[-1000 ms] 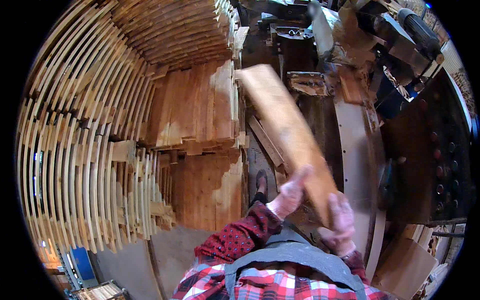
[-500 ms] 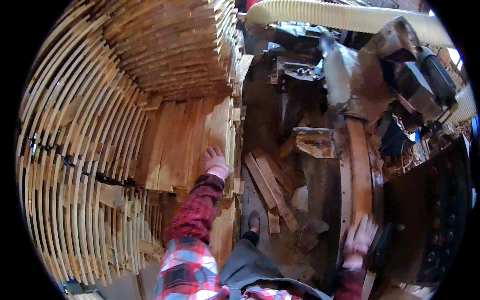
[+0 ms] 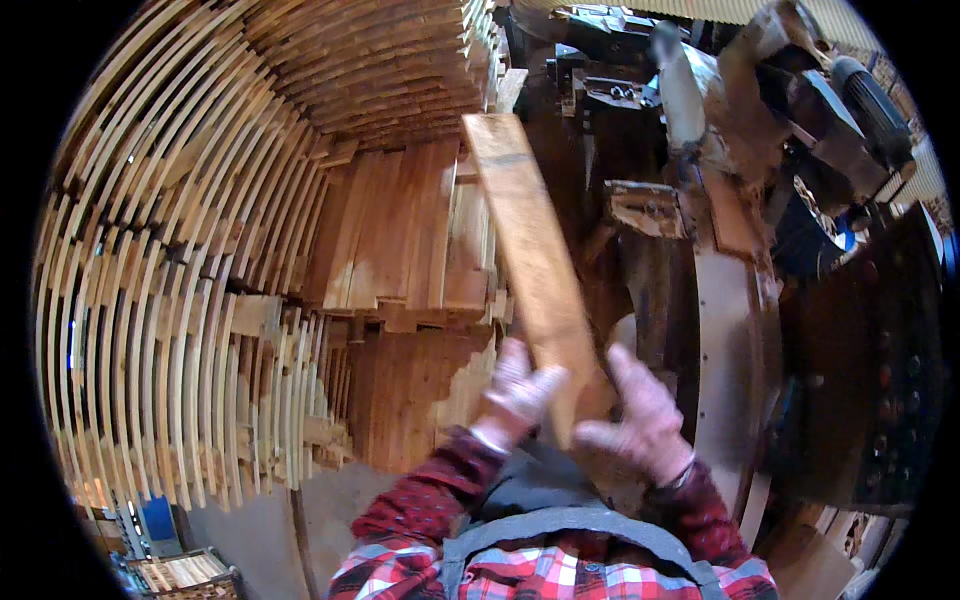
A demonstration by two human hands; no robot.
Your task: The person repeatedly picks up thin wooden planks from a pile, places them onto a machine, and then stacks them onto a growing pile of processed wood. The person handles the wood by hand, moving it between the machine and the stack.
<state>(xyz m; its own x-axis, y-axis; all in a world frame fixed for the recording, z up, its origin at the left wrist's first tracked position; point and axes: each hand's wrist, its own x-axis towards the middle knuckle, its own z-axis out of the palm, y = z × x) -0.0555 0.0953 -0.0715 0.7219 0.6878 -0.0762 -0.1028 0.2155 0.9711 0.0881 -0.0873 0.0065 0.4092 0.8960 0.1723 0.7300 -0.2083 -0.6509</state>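
From the head view, I see the board (image 3: 535,250) slanting away from me, its far end overlapping the edge of the wood stack (image 3: 375,225) and its near end between my hands. My left hand (image 3: 518,392) is partly open with its thumb at the board's left edge, though I can't tell whether its fingers grip underneath. My right hand (image 3: 640,418) is spread wide, thumb reaching the near end.

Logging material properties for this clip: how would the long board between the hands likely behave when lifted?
The board is probably stiff: its long edges show no obvious bend. It may feel front-heavy, since the left hand and right hand are both near its near end. Being flat, it seems unlikely to roll.
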